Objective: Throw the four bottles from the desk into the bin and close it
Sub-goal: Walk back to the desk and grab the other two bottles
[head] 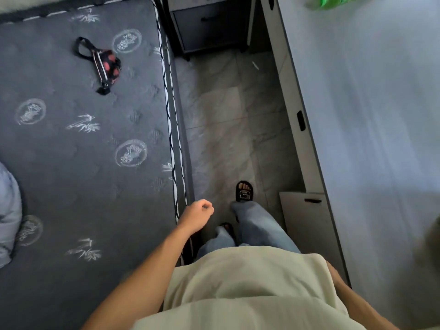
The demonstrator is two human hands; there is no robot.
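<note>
I look down at the floor between a bed and a white desk [371,115] on the right. My left hand [198,214] hangs beside the mattress edge, its fingers curled shut with nothing in them. Only my right forearm [350,296] shows at the lower right; that hand is hidden behind my shirt and out of the frame. A blurred green object [333,1] lies at the far top of the desk; I cannot tell what it is. No bottle and no bin are in view.
A dark patterned mattress [83,139] fills the left, with a black and red pouch [104,65] on it. A dark bedside cabinet [209,27] stands at the far end of the tiled aisle [228,129]. A desk drawer front [307,217] juts out beside my legs.
</note>
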